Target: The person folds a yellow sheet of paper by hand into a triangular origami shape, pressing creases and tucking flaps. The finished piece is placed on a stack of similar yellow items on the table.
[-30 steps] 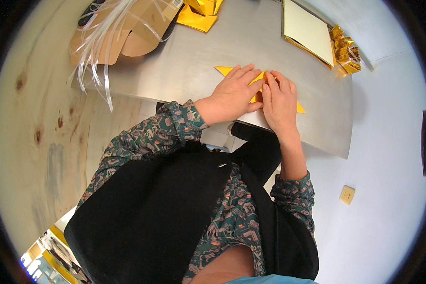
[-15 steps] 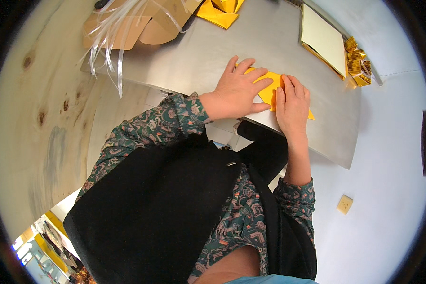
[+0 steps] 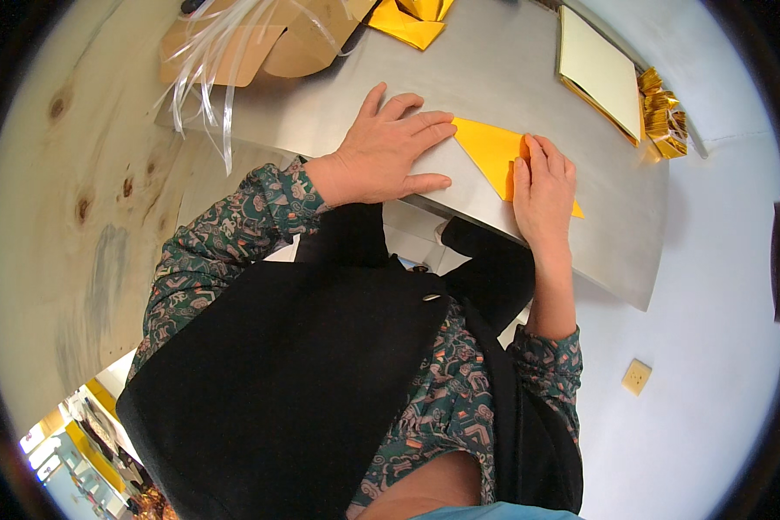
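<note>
While yellow paper (image 3: 487,154) on metal table (image 3: 485,69), view's 1 o'clock, is covered at 4 o'clock by half-curled right hand (image 3: 544,195) (pinch unclear), 10 o'clock tip is bordered by spread left hand (image 3: 380,147), nothing gripped. Paper could be skewed by uneven right-hand pressure.

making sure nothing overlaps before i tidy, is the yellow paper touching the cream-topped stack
Apart: the head view shows grey tabletop between the yellow paper and the cream-topped stack.

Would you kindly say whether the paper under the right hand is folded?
Folded: the paper looks triangular, its edge raised at the right hand.
</note>
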